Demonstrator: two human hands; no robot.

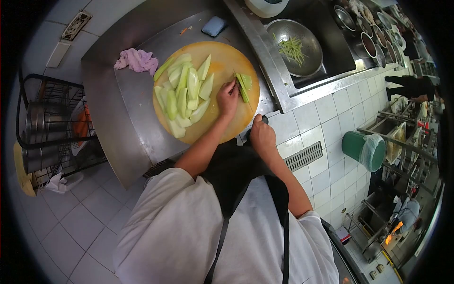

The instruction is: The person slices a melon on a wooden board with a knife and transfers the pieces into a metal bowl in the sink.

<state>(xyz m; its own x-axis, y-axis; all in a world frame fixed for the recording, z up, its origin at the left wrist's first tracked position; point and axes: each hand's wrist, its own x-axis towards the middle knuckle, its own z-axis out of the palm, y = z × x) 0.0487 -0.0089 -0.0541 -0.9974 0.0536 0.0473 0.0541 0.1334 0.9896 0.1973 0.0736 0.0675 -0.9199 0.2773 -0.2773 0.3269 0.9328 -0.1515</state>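
Note:
A round, yellowish cutting board (213, 53) lies on the steel counter, with several long pale-green peeled vegetable wedges (193, 84) heaped on its left half. Near the board's right edge, the curled fingers of my left hand (228, 98) press against green vegetable slices (244, 86). My right hand (263, 136) is closed around the black handle of a knife (265, 119), just off the board's lower right edge. Most of the blade is hard to make out beside the slices.
A crumpled purple cloth (136, 60) and a blue sponge (213, 26) lie on the counter. In the sink at right, a metal bowl (309, 46) holds thin green strips. A wire rack (52, 113) with pots stands left. Farther right are a green bin (352, 146) and a person in dark clothes (416, 87).

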